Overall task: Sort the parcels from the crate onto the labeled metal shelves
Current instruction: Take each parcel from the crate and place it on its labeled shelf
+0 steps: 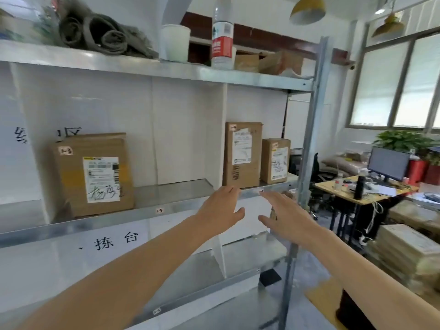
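Three cardboard parcels stand on the middle metal shelf (147,211). A wide one tagged 1-3 (95,175) is at the left. A tall parcel (241,154) and a smaller one (275,160) stand side by side at the right, behind a small label on the shelf lip. My left hand (220,207) and my right hand (284,215) are stretched out just below and in front of that right section, fingers straight, palms facing each other, holding nothing. The crate is out of view.
The top shelf carries a grey cloth bundle (100,32), a white cup (175,42), a water bottle (222,34) and small boxes. A steel upright (309,129) bounds the rack on the right. Beyond it are a desk with a monitor (388,164) and stacked parcels (404,253).
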Tool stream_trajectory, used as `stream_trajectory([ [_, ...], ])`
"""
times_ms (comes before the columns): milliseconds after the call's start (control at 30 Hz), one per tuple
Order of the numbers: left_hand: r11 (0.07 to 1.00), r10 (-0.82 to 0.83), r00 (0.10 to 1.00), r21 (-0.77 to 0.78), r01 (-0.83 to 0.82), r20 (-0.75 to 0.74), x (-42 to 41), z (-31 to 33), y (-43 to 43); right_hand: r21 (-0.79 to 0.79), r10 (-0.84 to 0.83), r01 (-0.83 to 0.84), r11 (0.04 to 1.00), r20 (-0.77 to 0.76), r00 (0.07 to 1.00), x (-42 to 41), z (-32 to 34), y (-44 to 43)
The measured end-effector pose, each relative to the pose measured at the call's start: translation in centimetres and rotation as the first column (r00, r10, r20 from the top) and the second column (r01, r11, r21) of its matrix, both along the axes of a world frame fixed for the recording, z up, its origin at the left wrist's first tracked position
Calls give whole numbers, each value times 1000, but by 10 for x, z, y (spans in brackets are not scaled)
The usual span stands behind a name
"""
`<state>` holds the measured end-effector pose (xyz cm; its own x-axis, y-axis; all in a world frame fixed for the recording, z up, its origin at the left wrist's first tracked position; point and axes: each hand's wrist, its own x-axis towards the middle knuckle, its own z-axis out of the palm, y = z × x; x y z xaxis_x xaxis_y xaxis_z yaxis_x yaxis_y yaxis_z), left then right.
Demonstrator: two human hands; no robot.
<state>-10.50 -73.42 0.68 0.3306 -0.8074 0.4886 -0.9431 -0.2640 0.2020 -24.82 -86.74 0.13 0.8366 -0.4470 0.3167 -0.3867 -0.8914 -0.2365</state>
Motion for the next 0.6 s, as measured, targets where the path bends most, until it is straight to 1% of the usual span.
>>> stream_trajectory([
  [100,990,-138,989,27,136,58,-43,7,-50,51,-120,120,992,6,993,-76,5,-42],
  [167,977,-211,974,30,209,85,-73,6,-81,51,-209,209,977,-15,978,-124,6,-62],
  [267,949,-315,947,45,313,67,-121,-1,-122,46,-336,337,940,-41,941,-189,-4,-83],
  [333,921,-386,920,91,380,70,-152,-9,-145,48,-400,402,914,-47,915,-228,-14,-91],
  [467,863,-500,861,138,486,95,-202,-20,-187,86,-518,523,848,-78,852,-293,-24,-103],
  [600,819,-567,820,155,552,78,-229,-34,-224,101,-601,610,786,-106,792,-331,-37,-116],
])
